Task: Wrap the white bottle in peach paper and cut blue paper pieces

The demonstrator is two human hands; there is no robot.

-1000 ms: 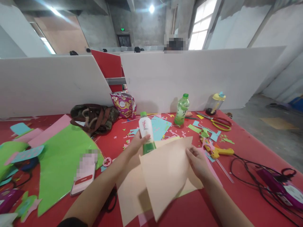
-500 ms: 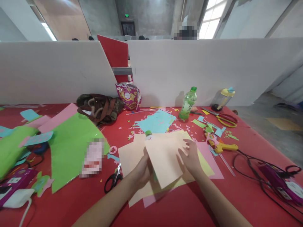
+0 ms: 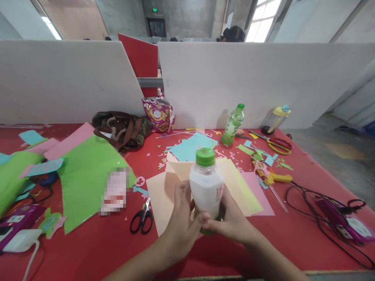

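Note:
Both my hands hold a bottle (image 3: 206, 187) with a green screw cap and a white body marked in red, its lower end partly covered by my fingers. My left hand (image 3: 184, 218) wraps its left side, while my right hand (image 3: 231, 218) grips the right side. The two thumbs meet low on the front. Under and behind the bottle lie peach paper sheets (image 3: 156, 191), with a yellow sheet (image 3: 249, 195) and a pink sheet (image 3: 265, 199) showing at the right. Black-handled scissors (image 3: 142, 219) rest left of the papers.
A green drink bottle (image 3: 233, 125), a yellow-lidded cup (image 3: 275, 119) and red-and-yellow-handled pliers (image 3: 278, 146) stand or lie at the back right. A yellow glue gun (image 3: 275, 178) trails a cord toward a purple power strip (image 3: 336, 214). Green sheet (image 3: 84, 183) lies left. White panels (image 3: 234, 78) border the back.
The loose peach sheet has left my hands. The bottle, mostly hidden behind that sheet before, is now in plain view nearer me, and my right hand has moved in to grip it.

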